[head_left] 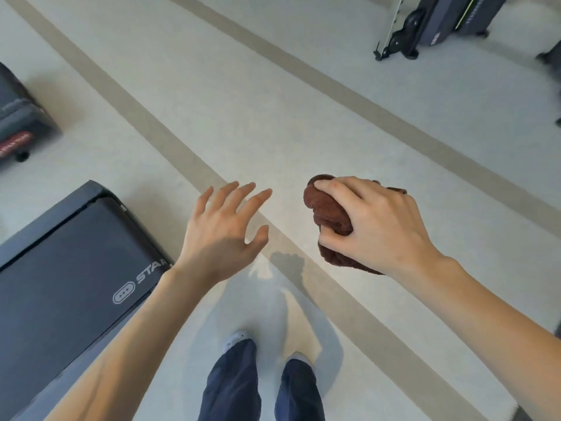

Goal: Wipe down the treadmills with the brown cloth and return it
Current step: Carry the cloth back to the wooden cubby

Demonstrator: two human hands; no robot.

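My right hand [373,226] grips a bunched-up brown cloth [326,212] in the air over the floor, right of centre. My left hand [224,232] hovers beside it with fingers spread and holds nothing. The two hands are a short gap apart. The rear end of a dark treadmill [60,284], its belt bearing white lettering, lies at the lower left, partly under my left forearm. The end of a second treadmill [18,123] shows at the left edge.
I stand on a pale floor [243,101] crossed by diagonal tan stripes. My feet and dark trousers [261,387] are at the bottom centre. The base of another dark machine [440,22] with a silver rail sits at the top right.
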